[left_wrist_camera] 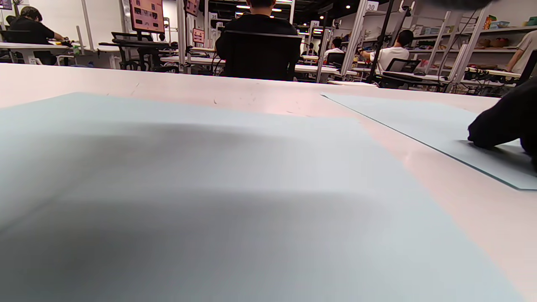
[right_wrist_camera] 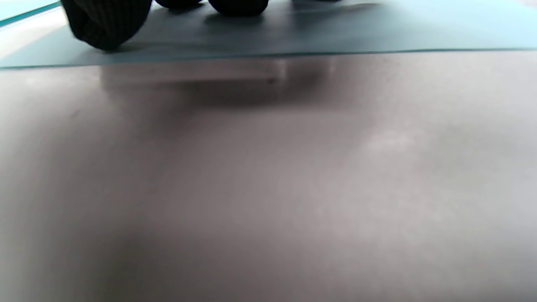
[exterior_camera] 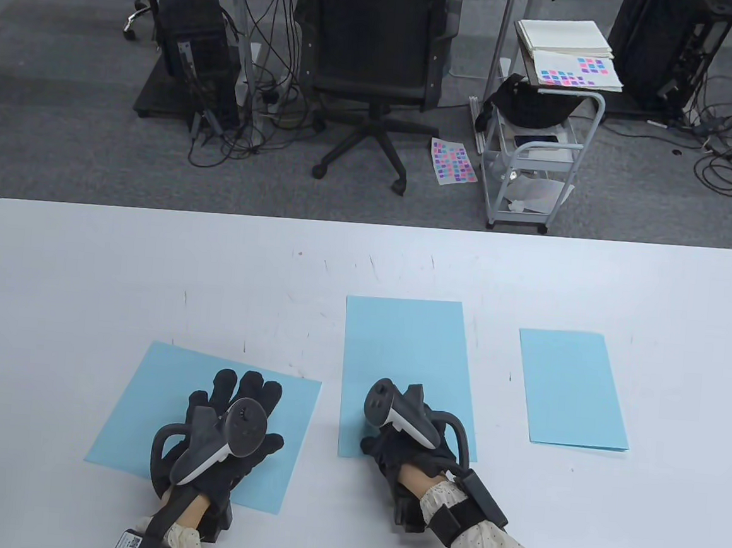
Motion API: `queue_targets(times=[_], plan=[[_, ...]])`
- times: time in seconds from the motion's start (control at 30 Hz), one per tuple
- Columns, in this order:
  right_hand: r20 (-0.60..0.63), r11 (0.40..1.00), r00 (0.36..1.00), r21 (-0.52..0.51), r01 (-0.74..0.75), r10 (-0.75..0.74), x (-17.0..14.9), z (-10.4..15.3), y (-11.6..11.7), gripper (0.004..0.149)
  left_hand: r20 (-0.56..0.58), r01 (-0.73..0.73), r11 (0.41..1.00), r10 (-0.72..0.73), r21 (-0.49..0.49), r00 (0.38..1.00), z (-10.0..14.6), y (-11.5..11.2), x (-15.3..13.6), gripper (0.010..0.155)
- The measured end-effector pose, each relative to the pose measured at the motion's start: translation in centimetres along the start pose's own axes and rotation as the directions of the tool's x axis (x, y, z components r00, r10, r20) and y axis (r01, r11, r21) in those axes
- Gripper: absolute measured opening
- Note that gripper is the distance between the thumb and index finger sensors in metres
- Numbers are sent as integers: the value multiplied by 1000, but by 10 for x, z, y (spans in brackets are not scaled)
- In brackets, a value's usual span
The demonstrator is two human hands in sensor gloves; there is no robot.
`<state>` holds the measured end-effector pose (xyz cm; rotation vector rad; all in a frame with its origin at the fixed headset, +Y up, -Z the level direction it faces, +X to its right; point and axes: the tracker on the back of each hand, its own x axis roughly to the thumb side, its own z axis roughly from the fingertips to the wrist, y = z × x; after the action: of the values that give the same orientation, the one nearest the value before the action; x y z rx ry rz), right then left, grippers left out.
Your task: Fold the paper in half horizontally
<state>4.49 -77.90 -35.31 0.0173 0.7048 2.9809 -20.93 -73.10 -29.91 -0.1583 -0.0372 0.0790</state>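
Paper first: three pale blue sheets lie flat on the white table [exterior_camera: 88,265], and none of them that I can see from here shows a crease yet. The left sheet [exterior_camera: 160,397] sits skewed at about eight o'clock from the table's middle, the middle sheet [exterior_camera: 404,346] stands straight at about six o'clock, and the right sheet [exterior_camera: 569,385] lies well apart at about four o'clock with no hand near it. The left hand [exterior_camera: 237,428] lies palm down on the left sheet, fingers straight and a little spread, pressing it flat and curled round nothing. The right hand [exterior_camera: 406,445] rests on the near edge of the middle sheet, toward its near left corner; from above the tracker hides most of it, but the right wrist view shows gloved fingertips [right_wrist_camera: 107,21] down on the paper just behind that edge, which looks slightly lifted off the table. Whether thumb and finger have pinched the edge I cannot tell. Which sheet is meant for the fold I can't say for sure, though the right hand's place makes the middle one my guess. To my eye this is the very start: a sheet is being steadied and its near edge taken up, with no fold begun. The next move, I'd judge, calls for a firm hold on that near edge, lifting it and carrying it toward twelve o'clock to meet the far edge squarely, corners matched, before anything is pressed down along the fold line.
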Motion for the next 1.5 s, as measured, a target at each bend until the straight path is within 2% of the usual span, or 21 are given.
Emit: queue_targets(times=[0.27, 0.4, 0.53, 0.7, 0.83, 0.97, 1.1, 1.23, 1.3, 1.5], plan=[[25, 1000, 1000, 10, -4, 4, 1, 14, 2, 60, 12, 10, 1000, -10, -3, 1000, 1, -1, 4, 78], [43, 998, 997, -24, 63, -62, -2, 20, -7, 61, 8, 7, 1000, -7, -4, 1000, 1, -1, 2, 78], [66, 986, 992, -120, 113, -105, -19, 32, -30, 61, 6, -2, 1000, 2, -7, 1000, 2, 0, 0, 78], [56, 976, 990, -169, 140, -132, -53, 39, -39, 58, 6, -7, 1000, 7, -6, 1000, 1, 1, -2, 78], [10, 985, 997, -154, 81, -80, -90, 36, -30, 58, 2, 1, 1000, -1, -10, 1000, 1, 1, -2, 78], [31, 985, 992, -120, 127, -124, -118, 27, -17, 60, -2, 15, 1000, -15, -26, 1000, -2, -3, -2, 78], [37, 985, 988, -75, 154, -152, -125, 18, -9, 60, -2, 29, 999, -29, -44, 1000, -5, -6, 1, 78], [40, 997, 996, -10, 80, -80, -124, 13, 0, 59, -7, 28, 998, -29, -49, 1000, -5, -6, 2, 78], [52, 995, 995, -31, 92, -90, -125, 14, 0, 59, -9, 36, 998, -36, -50, 999, -7, -4, 3, 78], [64, 998, 996, -5, 63, -63, -125, 18, 0, 59, -11, 0, 997, -1, -82, 1000, -15, 6, 18, 79]])
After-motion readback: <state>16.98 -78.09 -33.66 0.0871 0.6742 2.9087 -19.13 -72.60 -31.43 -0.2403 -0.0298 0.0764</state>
